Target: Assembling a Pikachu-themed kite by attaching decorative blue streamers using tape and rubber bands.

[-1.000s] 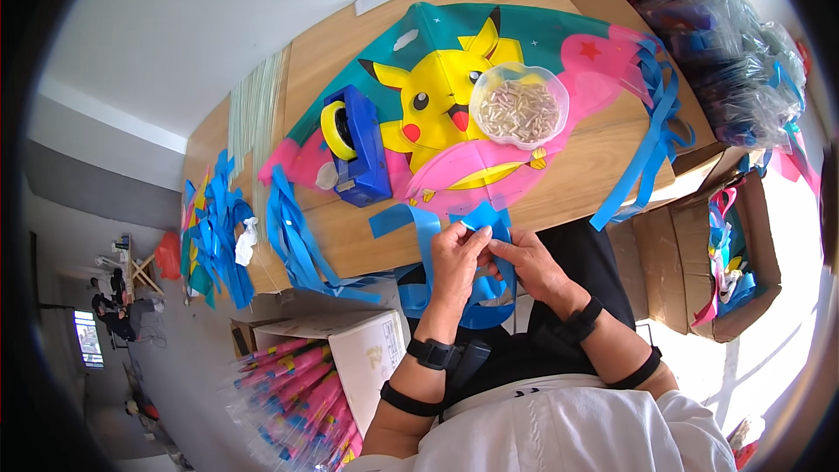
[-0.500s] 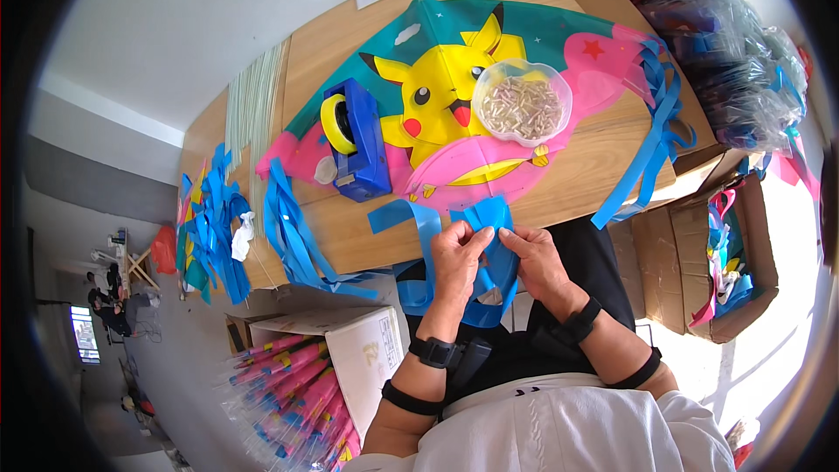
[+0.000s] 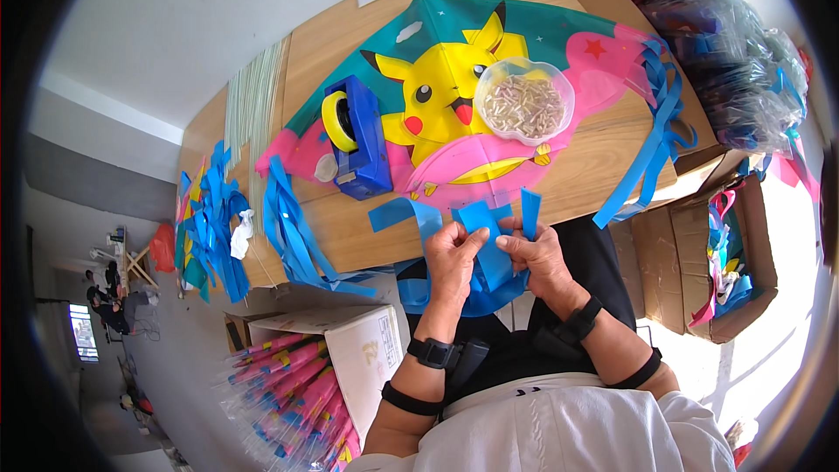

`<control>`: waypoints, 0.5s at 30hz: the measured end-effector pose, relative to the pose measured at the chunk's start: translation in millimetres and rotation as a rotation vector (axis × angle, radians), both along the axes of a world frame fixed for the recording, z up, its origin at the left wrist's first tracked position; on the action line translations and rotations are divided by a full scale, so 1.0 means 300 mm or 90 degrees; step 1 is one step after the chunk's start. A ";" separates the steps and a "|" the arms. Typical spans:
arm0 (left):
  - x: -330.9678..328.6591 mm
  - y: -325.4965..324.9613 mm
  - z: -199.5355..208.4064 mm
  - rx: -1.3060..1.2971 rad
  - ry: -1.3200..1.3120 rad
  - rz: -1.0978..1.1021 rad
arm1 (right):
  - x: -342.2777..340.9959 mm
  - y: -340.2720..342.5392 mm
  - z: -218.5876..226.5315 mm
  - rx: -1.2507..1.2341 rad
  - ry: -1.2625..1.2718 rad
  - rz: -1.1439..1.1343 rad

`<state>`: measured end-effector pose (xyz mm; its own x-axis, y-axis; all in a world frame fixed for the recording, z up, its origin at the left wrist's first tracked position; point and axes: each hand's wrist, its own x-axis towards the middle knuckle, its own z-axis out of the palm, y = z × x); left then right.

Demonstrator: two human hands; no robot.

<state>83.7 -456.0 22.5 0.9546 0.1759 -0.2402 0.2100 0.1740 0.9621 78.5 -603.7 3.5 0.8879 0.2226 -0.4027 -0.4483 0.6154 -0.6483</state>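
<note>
The left hand (image 3: 453,260) and right hand (image 3: 540,260) pinch blue ribbon (image 3: 495,264) near the bench (image 3: 603,166). A tape dispenser (image 3: 370,150) stands on a printed sheet (image 3: 444,96).

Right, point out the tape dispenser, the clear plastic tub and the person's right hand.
Blue tape dispenser (image 3: 371,142): head view, on its body.
Clear plastic tub (image 3: 517,67): head view, on its far wall.
Right hand (image 3: 545,261): head view, on the middle of the hand.

2 hands (image 3: 451,260) hold blue ribbon (image 3: 495,264) near a colourful printed sheet (image 3: 444,92).
</note>
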 end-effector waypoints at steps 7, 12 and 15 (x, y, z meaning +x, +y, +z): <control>-0.014 0.019 -0.008 -0.054 0.021 -0.005 | -0.024 0.049 0.010 -0.103 0.011 -0.023; -0.018 0.016 -0.013 -0.087 0.023 0.002 | -0.032 0.066 0.004 -0.118 0.011 -0.043; -0.018 0.006 -0.004 -0.134 0.022 0.021 | -0.028 0.063 0.019 -0.073 0.045 -0.078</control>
